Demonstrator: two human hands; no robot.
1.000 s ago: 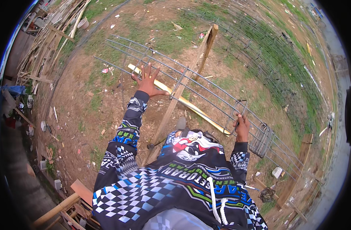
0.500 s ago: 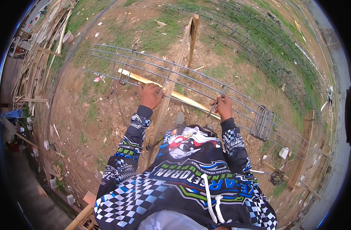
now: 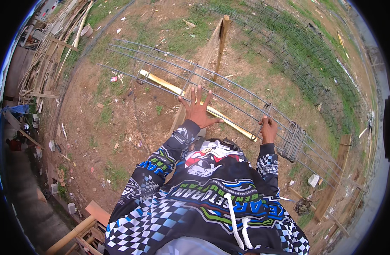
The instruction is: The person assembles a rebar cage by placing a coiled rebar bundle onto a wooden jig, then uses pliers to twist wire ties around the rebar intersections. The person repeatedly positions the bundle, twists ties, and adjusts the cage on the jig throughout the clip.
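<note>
A rebar cage [image 3: 154, 63] of long steel bars lies slanting across a wooden rail in front of me. My left hand [image 3: 198, 112] is open, its fingers spread over the near bar beside the rail. My right hand [image 3: 268, 129] is closed on a square steel stirrup [image 3: 267, 109] that goes around the bars. To its right a bundle of stirrups [image 3: 292, 142] hangs together around the bars. Other stirrups stand spaced out along the left part. A yellow wooden strip [image 3: 163, 84] runs beneath the bars, passing close under my left hand.
A wooden post [image 3: 222, 44] stands at the rail's far end. Rows of finished rebar cages [image 3: 297, 55] lie on grass at far right. Piled timber [image 3: 50, 59] is at far left. A coil of wire [image 3: 303, 207] and a pale block [image 3: 313, 180] sit at right.
My left hand has moved right along the near bar and spread its fingers. My right hand has shifted right with the stirrup, nearer the bundle.
</note>
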